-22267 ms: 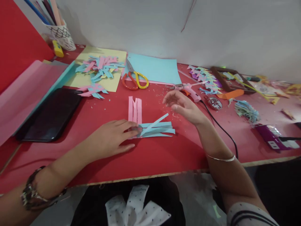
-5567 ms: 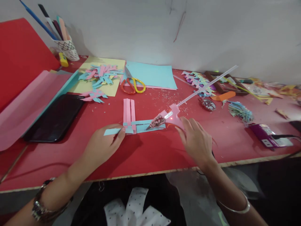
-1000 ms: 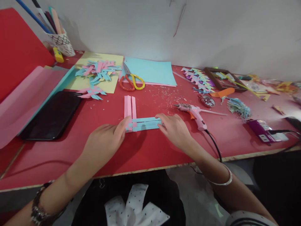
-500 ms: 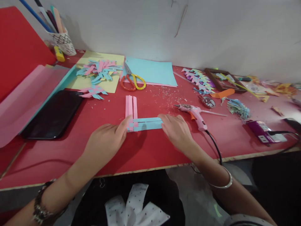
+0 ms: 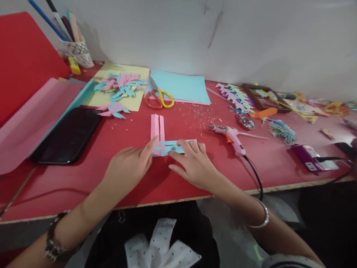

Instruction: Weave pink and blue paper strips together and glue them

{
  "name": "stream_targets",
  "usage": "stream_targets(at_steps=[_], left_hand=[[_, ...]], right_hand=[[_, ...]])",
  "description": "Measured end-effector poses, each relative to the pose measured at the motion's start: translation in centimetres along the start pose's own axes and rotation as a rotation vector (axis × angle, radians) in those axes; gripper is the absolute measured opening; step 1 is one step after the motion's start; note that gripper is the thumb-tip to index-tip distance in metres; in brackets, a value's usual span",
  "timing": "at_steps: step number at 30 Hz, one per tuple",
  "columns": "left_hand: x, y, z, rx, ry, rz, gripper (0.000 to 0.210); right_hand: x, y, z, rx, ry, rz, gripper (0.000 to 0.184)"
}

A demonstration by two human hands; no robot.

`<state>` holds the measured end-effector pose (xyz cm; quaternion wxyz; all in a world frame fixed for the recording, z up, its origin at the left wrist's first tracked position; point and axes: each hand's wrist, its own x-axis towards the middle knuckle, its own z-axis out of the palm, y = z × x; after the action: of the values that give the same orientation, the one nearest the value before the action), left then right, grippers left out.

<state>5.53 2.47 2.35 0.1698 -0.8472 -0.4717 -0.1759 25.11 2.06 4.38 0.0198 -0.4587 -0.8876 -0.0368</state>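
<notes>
Pink paper strips (image 5: 158, 126) point away from me on the red tabletop. Blue paper strips (image 5: 173, 143) run to the right and interlace with them in a small woven corner. My left hand (image 5: 128, 163) grips the left side of that corner, thumb and finger together at its edge. Over the blue strips lies my right hand (image 5: 192, 162), fingers spread and fingertips touching the paper. It covers part of the strips' right half.
A pink glue gun (image 5: 227, 133) with a black cord lies to the right. Behind the strips are scissors (image 5: 159, 97), a blue sheet (image 5: 181, 86) and a heap of folded paper pieces (image 5: 121, 83). A black phone (image 5: 67, 136) is at left, a purple power adapter (image 5: 306, 156) at far right.
My right hand has moved left from the right ends of the blue strips and spread its fingers over them. My left hand stays at the woven corner.
</notes>
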Motion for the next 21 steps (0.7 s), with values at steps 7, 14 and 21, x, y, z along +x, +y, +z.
stream_targets(at_steps=[7, 14, 21], left_hand=[[0.1, 0.1, -0.1, -0.01, -0.038, -0.035, 0.036], [0.2, 0.2, -0.4, -0.052, -0.194, -0.125, 0.038], [0.9, -0.4, -0.7, -0.236, -0.297, -0.141, 0.036]], right_hand=[[-2.0, 1.6, -0.2, -0.034, 0.024, 0.127, 0.037], [-3.3, 3.3, -0.2, -0.09, 0.113, 0.176, 0.036], [-4.9, 6.6, -1.0, 0.041, 0.378, 0.392, 0.024]])
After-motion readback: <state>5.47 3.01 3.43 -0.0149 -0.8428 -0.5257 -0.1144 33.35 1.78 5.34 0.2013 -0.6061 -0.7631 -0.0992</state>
